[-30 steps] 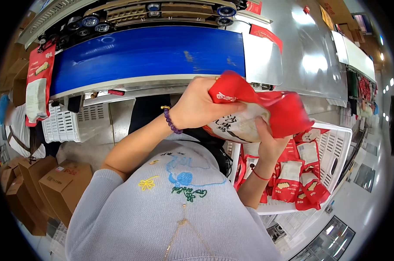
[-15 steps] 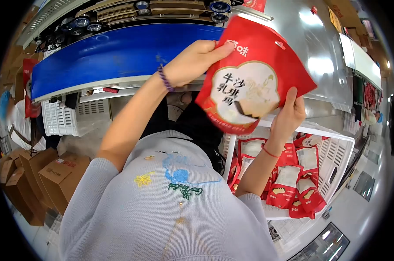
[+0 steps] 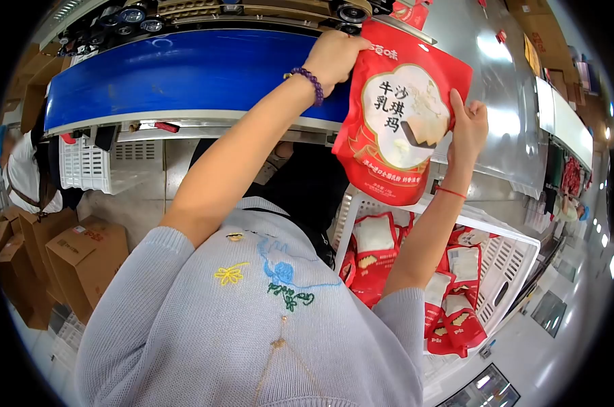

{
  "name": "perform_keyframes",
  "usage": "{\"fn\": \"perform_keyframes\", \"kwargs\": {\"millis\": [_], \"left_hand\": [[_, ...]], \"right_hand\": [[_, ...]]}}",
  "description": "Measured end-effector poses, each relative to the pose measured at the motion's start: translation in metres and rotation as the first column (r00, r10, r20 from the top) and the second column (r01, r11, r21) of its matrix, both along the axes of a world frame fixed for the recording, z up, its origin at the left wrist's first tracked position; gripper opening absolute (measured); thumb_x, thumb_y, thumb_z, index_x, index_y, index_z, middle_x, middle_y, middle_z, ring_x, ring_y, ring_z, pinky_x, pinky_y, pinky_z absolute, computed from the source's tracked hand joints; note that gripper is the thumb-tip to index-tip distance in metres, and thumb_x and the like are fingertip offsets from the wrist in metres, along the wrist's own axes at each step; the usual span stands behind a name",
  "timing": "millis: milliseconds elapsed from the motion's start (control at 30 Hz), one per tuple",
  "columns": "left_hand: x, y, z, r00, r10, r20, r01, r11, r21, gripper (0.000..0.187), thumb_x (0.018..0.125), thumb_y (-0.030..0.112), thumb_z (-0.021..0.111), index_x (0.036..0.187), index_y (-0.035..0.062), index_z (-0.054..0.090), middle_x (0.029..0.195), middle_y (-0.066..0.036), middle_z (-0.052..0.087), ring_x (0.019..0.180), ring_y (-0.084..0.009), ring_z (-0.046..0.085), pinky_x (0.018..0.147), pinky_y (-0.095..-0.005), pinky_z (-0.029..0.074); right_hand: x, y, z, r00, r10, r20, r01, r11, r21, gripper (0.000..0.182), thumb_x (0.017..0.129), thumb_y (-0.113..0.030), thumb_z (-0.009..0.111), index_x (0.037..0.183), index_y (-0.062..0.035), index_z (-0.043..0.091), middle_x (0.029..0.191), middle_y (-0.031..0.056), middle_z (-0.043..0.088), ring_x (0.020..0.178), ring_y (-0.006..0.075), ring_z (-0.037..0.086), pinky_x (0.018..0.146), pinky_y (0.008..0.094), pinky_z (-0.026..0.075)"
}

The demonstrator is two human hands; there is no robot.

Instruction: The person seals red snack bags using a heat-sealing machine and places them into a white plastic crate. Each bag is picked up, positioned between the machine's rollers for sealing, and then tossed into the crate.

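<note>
A large red snack pouch (image 3: 405, 112) with a pale cloud-shaped panel and black lettering is held up, front facing me. My left hand (image 3: 334, 60), with a purple bead bracelet at the wrist, pinches its upper left corner. At its right edge, my right hand (image 3: 468, 125) grips with the thumb on the front; the fingers behind are partly hidden. Below the pouch, a white plastic crate (image 3: 514, 234) holds several smaller red packets (image 3: 464, 264), some of them behind my right forearm.
A blue conveyor belt (image 3: 185, 74) runs across the front, with machinery behind it. To the right is a shiny metal surface (image 3: 500, 146). Cardboard boxes (image 3: 90, 261) and another person (image 3: 25, 169) are at the left, near a white crate (image 3: 83, 163).
The pouch has turned more upright and shifted slightly right. My left hand has risen to its upper corner, and my right hand has moved a little up and right along with it.
</note>
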State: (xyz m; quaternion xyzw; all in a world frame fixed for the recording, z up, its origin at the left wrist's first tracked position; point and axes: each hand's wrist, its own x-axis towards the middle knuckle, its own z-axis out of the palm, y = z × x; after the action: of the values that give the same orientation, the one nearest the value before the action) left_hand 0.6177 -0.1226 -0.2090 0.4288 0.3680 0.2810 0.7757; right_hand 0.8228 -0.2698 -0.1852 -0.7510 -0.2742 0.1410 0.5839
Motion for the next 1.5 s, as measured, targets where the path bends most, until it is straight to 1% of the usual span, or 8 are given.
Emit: {"fn": "perform_keyframes", "kwargs": {"millis": [367,500,633,933,1100,1300,1400,1500], "left_hand": [[-0.044,0.027,-0.028,0.889,0.361,-0.282,-0.095,0.748,0.657,0.04,0.085,0.042,0.058,0.084,0.0049,0.071,0.07,-0.016,0.067,0.073,-0.0352,0.065,0.067,-0.041,0.049],[-0.138,0.022,0.017,0.659,0.404,-0.635,0.253,0.676,0.693,0.034,0.095,0.033,0.053,0.09,0.0061,0.073,0.081,-0.009,0.069,0.076,-0.0144,0.063,0.07,-0.0285,0.047],[-0.176,-0.021,0.043,0.835,0.524,-0.169,-0.177,0.546,0.819,0.032,0.096,0.027,0.059,0.08,0.0015,0.07,0.071,0.002,0.06,0.059,-0.0019,0.043,0.053,-0.0188,0.031],[-0.115,-0.109,0.084,0.932,-0.361,-0.004,0.148,0.373,0.916,0.006,0.08,-0.006,0.062,0.078,-0.0016,0.065,0.065,-0.005,0.06,0.054,-0.0123,0.05,0.046,-0.0256,0.035],[-0.095,-0.132,0.084,0.881,-0.45,-0.145,0.348,0.41,0.843,0.012,0.083,-0.003,0.059,0.073,-0.0002,0.065,0.064,-0.005,0.057,0.054,-0.012,0.046,0.049,-0.0252,0.034],[-0.093,-0.13,0.067,0.813,-0.488,-0.319,0.536,0.411,0.738,0.016,0.087,0.0,0.056,0.076,-0.0004,0.067,0.068,-0.004,0.055,0.057,-0.0112,0.046,0.053,-0.0247,0.036],[-0.096,-0.123,0.053,0.77,-0.53,-0.356,0.618,0.477,0.626,0.013,0.088,0.004,0.058,0.094,0.0017,0.07,0.078,-0.003,0.059,0.063,-0.0078,0.051,0.056,-0.0217,0.039],[-0.088,-0.129,0.043,0.795,-0.546,-0.265,0.577,0.546,0.607,0.026,0.085,0.007,0.064,0.11,0.0047,0.067,0.091,-0.004,0.062,0.076,-0.0098,0.057,0.06,-0.0209,0.042]], "right_hand": [[-0.021,0.031,-0.009,0.988,0.154,-0.023,-0.154,0.988,0.0,0.044,0.085,-0.015,0.073,0.07,-0.014,0.032,0.064,-0.0052,0.045,0.058,0.0023,0.036,0.048,0.0215,0.029],[-0.058,0.062,-0.022,0.972,0.213,0.101,-0.193,0.966,-0.173,0.028,0.086,-0.018,0.072,0.076,-0.0072,0.048,0.069,-0.0007,0.054,0.06,0.006,0.049,0.051,0.0226,0.039],[-0.067,0.009,0.012,0.847,0.493,-0.2,-0.507,0.862,-0.018,0.012,0.094,-0.008,0.058,0.099,-0.007,0.047,0.093,0.0131,0.066,0.078,0.0189,0.067,0.065,0.0282,0.056],[-0.022,-0.299,-0.026,0.887,-0.078,-0.455,-0.043,0.967,-0.25,0.034,0.099,-0.032,0.05,0.102,0.0008,0.06,0.097,0.014,0.067,0.09,0.0213,0.066,0.081,0.033,0.053],[-0.038,-0.453,-0.183,0.864,-0.295,0.409,0.479,0.23,-0.847,0.063,0.081,-0.049,0.07,0.111,0.0059,0.06,0.105,0.0214,0.066,0.097,0.0321,0.065,0.08,0.0416,0.051],[-0.077,-0.376,-0.165,0.891,-0.452,0.033,0.273,0.478,-0.835,0.04,0.086,-0.037,0.066,0.089,0.0031,0.067,0.073,0.018,0.067,0.071,0.0271,0.067,0.068,0.0374,0.051],[-0.084,-0.319,-0.105,0.901,-0.417,-0.118,0.301,0.797,-0.523,0.03,0.089,-0.023,0.065,0.068,-0.0025,0.06,0.058,-0.0078,0.042,0.058,0.0042,0.033,0.05,0.0242,0.031],[-0.101,-0.274,-0.033,0.751,-0.356,-0.557,0.46,0.886,0.054,0.016,0.092,-0.017,0.059,0.084,-0.0032,0.064,0.078,-0.0011,0.061,0.066,0.0084,0.056,0.06,0.0241,0.044]]}}
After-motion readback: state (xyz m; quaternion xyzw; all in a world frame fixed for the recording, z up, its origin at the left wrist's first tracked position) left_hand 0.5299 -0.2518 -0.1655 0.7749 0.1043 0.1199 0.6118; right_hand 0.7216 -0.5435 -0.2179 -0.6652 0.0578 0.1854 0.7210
